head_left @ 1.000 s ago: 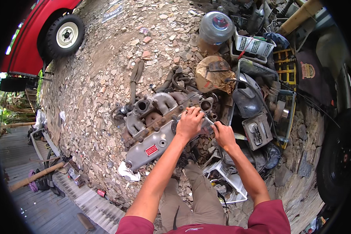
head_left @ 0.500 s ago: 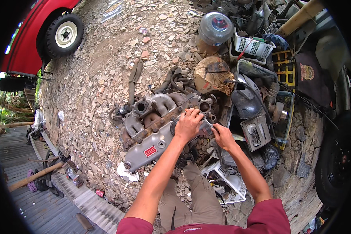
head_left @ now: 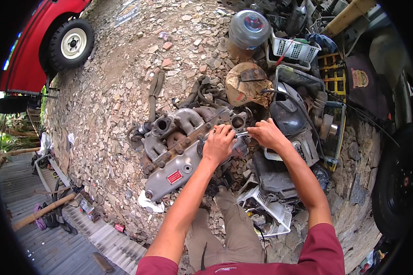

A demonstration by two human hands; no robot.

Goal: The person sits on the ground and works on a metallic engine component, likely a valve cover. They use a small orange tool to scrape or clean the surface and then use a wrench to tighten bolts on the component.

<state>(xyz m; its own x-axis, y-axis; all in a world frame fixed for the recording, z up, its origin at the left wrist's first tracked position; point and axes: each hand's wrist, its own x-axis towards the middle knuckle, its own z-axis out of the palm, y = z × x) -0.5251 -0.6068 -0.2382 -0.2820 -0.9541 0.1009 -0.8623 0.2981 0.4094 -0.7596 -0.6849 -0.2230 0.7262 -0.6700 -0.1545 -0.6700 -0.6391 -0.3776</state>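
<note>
An engine's cylinder head with a silver-grey valve cover and manifold pipes lies tilted on the stony ground in front of me. My right hand grips the outer end of a slim metal wrench in closed fingers, at the right end of the engine. The wrench's other end runs in under the bent fingers of my left hand, which are closed round it over a rusty bolted edge. What the wrench sits on is hidden by that hand. Just beyond the wrench shows a round port.
On the right stand a paper-wrapped round part, a water bottle, white baskets and black parts. A broken white basket lies near my legs. A red vehicle is at the far left, a tire at the right.
My right hand has swung up and away from me, turning the wrench from a slant to nearly level. My left hand stays at the same spot on the engine. The view has shifted slightly.
</note>
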